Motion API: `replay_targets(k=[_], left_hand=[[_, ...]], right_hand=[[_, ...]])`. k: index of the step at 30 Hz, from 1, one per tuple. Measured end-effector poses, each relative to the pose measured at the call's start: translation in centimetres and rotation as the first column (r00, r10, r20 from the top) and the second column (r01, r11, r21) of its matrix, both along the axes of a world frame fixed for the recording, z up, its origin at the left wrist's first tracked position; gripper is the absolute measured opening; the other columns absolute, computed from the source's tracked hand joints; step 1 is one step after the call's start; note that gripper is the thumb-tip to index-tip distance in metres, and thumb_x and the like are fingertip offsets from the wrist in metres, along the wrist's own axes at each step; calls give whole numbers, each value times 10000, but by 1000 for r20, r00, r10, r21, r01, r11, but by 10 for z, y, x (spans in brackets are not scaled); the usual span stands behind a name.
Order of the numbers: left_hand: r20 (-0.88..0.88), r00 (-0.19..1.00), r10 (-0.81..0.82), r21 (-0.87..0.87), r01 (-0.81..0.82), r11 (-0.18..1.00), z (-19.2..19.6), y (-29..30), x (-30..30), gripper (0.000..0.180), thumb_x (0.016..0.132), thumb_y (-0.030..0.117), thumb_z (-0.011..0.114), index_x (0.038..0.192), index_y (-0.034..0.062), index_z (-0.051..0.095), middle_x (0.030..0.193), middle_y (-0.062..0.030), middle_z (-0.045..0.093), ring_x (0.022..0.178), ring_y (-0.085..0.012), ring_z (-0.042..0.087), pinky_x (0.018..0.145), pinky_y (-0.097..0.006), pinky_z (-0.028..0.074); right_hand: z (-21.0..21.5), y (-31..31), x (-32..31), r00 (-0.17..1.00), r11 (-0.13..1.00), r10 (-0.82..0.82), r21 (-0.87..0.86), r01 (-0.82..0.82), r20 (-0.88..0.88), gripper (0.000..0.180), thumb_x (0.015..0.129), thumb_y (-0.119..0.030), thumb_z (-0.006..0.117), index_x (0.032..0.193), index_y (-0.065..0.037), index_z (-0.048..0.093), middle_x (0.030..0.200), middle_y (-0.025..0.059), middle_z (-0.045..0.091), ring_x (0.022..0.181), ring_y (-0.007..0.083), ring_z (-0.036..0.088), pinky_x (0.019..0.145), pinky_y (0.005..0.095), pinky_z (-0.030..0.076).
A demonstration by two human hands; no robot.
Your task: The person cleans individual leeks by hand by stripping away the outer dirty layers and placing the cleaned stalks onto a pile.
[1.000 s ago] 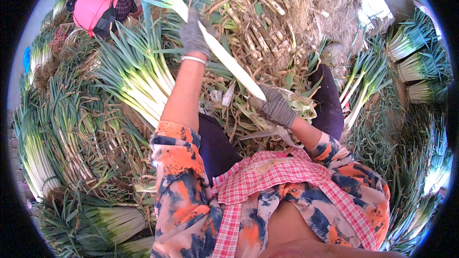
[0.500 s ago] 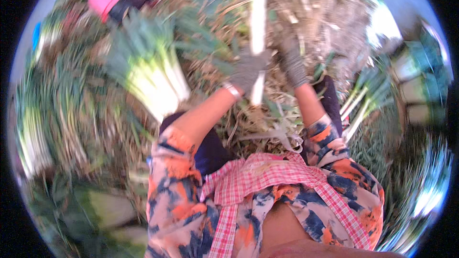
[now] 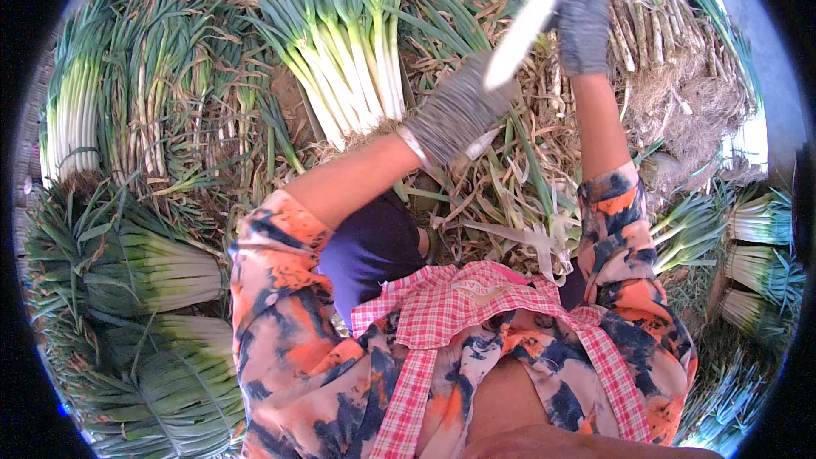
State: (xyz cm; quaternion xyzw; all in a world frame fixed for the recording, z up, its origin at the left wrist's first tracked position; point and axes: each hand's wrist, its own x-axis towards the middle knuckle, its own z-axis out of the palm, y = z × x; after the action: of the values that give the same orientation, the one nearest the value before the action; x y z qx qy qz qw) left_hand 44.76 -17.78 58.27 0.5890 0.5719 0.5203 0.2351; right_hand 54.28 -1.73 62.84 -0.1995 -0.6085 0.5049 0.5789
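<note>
A long white green onion stalk (image 3: 520,32), smeared by motion, slants up and to the right between my hands. My left hand (image 3: 466,109), in a grey knit glove, is closed around its lower part; some fingers are hidden. Higher along the stalk, my right hand (image 3: 585,25), gloved too, has its fingers curled against it. To the left of my hands stands a fanned bundle of cleaned green onions (image 3: 353,51), white ends toward me, green tops away. Below my hands lie loose stripped leaves and peelings (image 3: 510,204).
Uncleaned green onions with roots (image 3: 663,42) are piled at the far right. More rows (image 3: 153,76) lie at the far left. Tied bundles (image 3: 170,272) sit at my near left, others (image 3: 752,263) at the right. A pale plastic strip (image 3: 527,238) lies before my apron.
The green onion stalk has swung from upright to a slant toward the right. My right hand has moved up and right. My view has shifted; the pink object at the far left has left it.
</note>
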Motion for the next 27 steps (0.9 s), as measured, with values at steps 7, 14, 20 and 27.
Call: replay_targets(k=[7, 14, 20, 27], left_hand=[[86, 931, 354, 68, -360, 930, -49, 43, -127, 249, 834, 256, 535, 949, 41, 485, 598, 38, 421, 506, -64, 379, 451, -218, 330], [-542, 784, 304, -566, -607, 558, -176, 29, -143, 464, 803, 399, 458, 975, -28, 523, 933, -273, 569, 909, -386, 551, 782, -429, 436], [-621, 745, 243, -504, -618, 604, -151, 30, -116, 543, 765, 282, 521, 1223, 26, 381, 1134, -252, 482, 978, -343, 538, 848, -403, 416], [-773, 620, 138, -419, -661, 623, -148, 16, -120, 618, 815, 294, 495, 1323, 51, 242, 1199, -224, 445, 1019, -327, 520, 840, -365, 437]], right_hand=[[-72, -32, -37, 881, 979, 202, -104, -174, 428, 397, 803, -264, 569, 1099, -10, 498, 801, 73, 570, 614, 109, 515, 589, 255, 438], [-150, -53, 35, 751, 902, 310, -430, -39, 583, 283, 792, -213, 586, 994, -18, 547, 721, 41, 568, 584, 97, 524, 501, 236, 427], [-170, -52, 108, 776, 903, 203, -422, 87, 596, 243, 811, -154, 545, 1007, -10, 541, 770, 75, 587, 585, 107, 546, 518, 243, 448], [-145, -73, 146, 615, 994, 79, -107, 9, 785, 352, 807, -334, 533, 1024, -57, 565, 940, 146, 599, 863, 252, 566, 802, 375, 424]])
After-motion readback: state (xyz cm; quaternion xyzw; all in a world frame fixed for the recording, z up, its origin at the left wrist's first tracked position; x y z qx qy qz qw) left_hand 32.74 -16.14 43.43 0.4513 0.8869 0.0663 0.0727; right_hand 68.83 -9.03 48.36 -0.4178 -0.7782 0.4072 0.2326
